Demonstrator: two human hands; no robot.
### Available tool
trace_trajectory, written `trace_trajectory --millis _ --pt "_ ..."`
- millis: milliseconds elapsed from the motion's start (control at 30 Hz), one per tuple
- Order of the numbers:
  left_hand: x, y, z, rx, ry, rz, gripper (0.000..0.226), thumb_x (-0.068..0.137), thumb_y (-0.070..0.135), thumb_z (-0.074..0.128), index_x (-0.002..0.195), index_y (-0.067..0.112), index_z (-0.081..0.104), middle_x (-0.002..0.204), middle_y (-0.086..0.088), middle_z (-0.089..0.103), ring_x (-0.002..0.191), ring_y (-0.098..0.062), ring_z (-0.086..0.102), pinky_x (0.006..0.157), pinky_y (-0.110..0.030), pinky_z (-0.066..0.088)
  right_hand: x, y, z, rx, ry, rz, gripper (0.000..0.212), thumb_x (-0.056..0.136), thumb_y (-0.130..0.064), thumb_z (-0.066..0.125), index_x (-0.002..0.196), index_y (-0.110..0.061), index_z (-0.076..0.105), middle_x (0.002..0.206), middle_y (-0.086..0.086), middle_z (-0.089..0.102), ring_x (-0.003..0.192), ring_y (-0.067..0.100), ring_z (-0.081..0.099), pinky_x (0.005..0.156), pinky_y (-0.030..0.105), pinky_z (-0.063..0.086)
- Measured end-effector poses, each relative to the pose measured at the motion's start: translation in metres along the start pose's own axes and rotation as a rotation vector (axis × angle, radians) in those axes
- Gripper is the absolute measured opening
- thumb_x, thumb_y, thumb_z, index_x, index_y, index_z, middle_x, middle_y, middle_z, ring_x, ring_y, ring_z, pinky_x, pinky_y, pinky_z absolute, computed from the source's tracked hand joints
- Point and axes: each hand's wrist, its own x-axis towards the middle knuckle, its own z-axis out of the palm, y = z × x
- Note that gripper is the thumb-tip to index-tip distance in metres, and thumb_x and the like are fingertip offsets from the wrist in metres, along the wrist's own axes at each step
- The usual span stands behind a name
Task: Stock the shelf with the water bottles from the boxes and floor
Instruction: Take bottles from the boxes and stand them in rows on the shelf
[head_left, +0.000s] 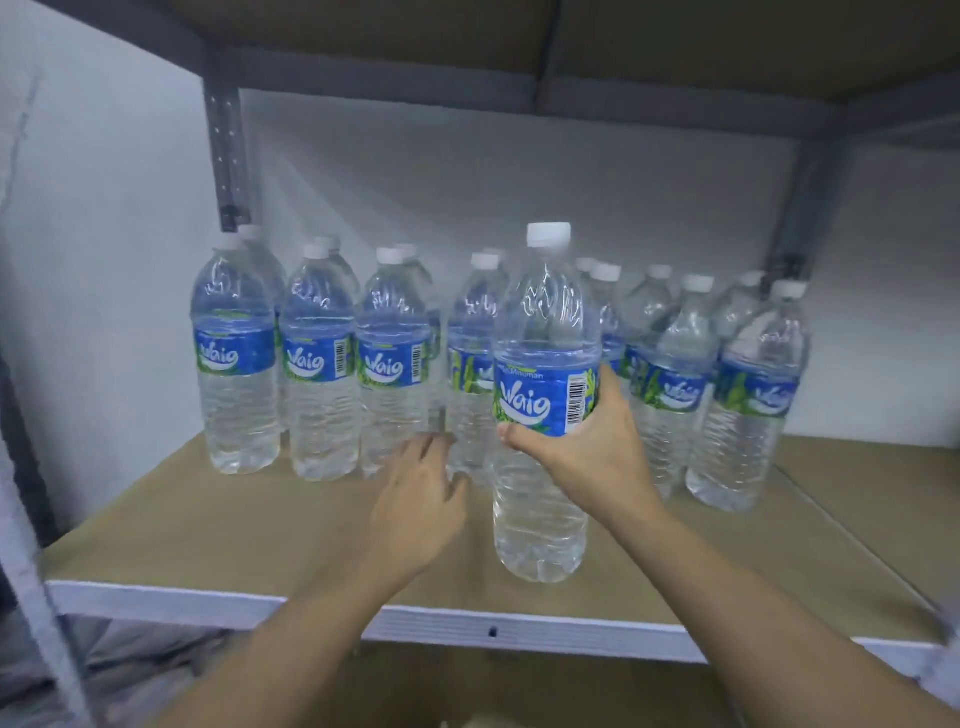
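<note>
My right hand (587, 447) grips a clear water bottle (543, 332) with a white cap and blue label around its middle, upright over the front of the shelf board (234, 525). Whether its base touches the board I cannot tell. My left hand (421, 493) reaches forward with relaxed fingers, fingertips near the base of a shelved bottle (392, 358). Several identical bottles stand in two rows at the back of the shelf, from the leftmost one (236, 353) to the rightmost one (753, 395).
A grey metal upright (226, 156) and the shelf above (519, 47) frame the space. The shelf's white front rail (493, 631) runs below my arms. Bare board lies in front of the rows on both sides. A white wall stands behind.
</note>
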Motion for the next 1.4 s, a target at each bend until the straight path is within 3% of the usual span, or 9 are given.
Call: trace_trajectory --millis 100,167,233,367,533,633,900,1100,1400 --pt "-0.005 0.047 0.035 0.057 -0.111 0.103 0.074 0.079 0.047 0.014 0.139 0.016 0.044 0.142 0.000 0.044 0.135 -0.018 0.038 0.109 -0.029 0.014 -0.001 0.013 -0.054 -0.066 0.043 0.011 0.071 0.054 -0.034 0.092 0.111 -0.034 0.049 0.091 -0.021 0.065 0.082 -0.008 0.061 0.071 0.018 0.047" --pt "-0.005 0.076 0.057 0.080 -0.158 0.134 0.090 0.068 0.052 0.004 0.141 0.018 0.043 0.142 0.001 0.045 0.134 -0.018 0.039 0.111 -0.031 0.018 0.000 0.022 -0.090 -0.116 0.079 0.009 0.071 0.056 -0.034 0.092 0.112 -0.033 0.048 0.094 -0.020 0.064 0.084 -0.009 0.060 0.070 0.013 0.045" --pt "-0.002 0.105 0.079 0.063 -0.207 0.111 0.089 0.071 0.058 0.008 0.143 0.017 0.041 0.142 -0.002 0.046 0.134 -0.019 0.040 0.112 -0.032 0.027 0.001 0.034 -0.123 -0.143 0.125 0.014 0.074 0.057 -0.034 0.092 0.115 -0.031 0.047 0.096 -0.019 0.063 0.087 -0.006 0.060 0.074 0.015 0.047" --pt "0.005 0.148 0.129 0.045 -0.328 0.047 0.062 0.093 0.053 0.041 0.144 0.018 0.038 0.151 -0.006 0.035 0.136 -0.025 0.036 0.111 -0.037 0.032 0.006 0.067 -0.174 -0.165 0.209 0.061 0.082 0.055 -0.037 0.091 0.121 -0.029 0.044 0.092 -0.023 0.063 0.089 -0.001 0.063 0.082 0.029 0.051" --pt "-0.001 0.180 0.176 0.072 -0.372 0.021 0.074 0.092 0.064 0.034 0.148 0.015 0.027 0.154 -0.004 0.028 0.144 -0.023 0.022 0.115 -0.041 0.023 0.010 0.103 -0.213 -0.221 0.273 0.102 0.079 0.053 -0.043 0.090 0.118 -0.030 0.047 0.089 -0.025 0.062 0.092 0.008 0.064 0.085 0.034 0.052" --pt "-0.005 0.180 0.199 0.203 -0.413 0.030 0.080 0.091 0.067 0.024 0.152 0.015 0.021 0.159 -0.009 0.016 0.147 -0.028 0.009 0.118 -0.047 0.013 0.013 0.118 -0.226 -0.198 0.311 0.108 0.076 0.054 -0.040 0.091 0.116 -0.029 0.049 0.089 -0.023 0.063 0.089 0.005 0.064 0.081 0.030 0.051" --pt "-0.004 0.178 0.211 0.298 -0.407 0.076 0.077 0.088 0.068 0.014 0.149 0.023 0.027 0.155 -0.005 0.023 0.143 -0.025 0.014 0.114 -0.049 0.014 0.036 0.142 -0.231 -0.049 0.292 0.104 0.074 0.056 -0.021 0.095 0.117 -0.016 0.053 0.100 -0.009 0.069 0.086 0.003 0.067 0.074 0.018 0.054" --pt "-0.005 0.175 0.214 0.311 -0.397 0.075 0.079 0.087 0.072 0.011 0.147 0.024 0.030 0.156 -0.006 0.022 0.145 -0.024 0.012 0.115 -0.051 0.012 0.056 0.160 -0.224 -0.032 0.245 0.124 0.079 0.048 -0.034 0.094 0.116 -0.024 0.053 0.101 -0.010 0.070 0.092 0.009 0.069 0.086 0.037 0.058" --pt "-0.005 0.175 0.216 0.316 -0.392 0.077 0.077 0.088 0.069 0.011 0.147 0.023 0.031 0.155 -0.005 0.024 0.144 -0.025 0.013 0.115 -0.052 0.012 0.059 0.181 -0.221 0.020 0.087 0.229 0.070 0.061 -0.020 0.092 0.120 -0.022 0.054 0.105 -0.011 0.070 0.094 0.005 0.067 0.086 0.027 0.055"
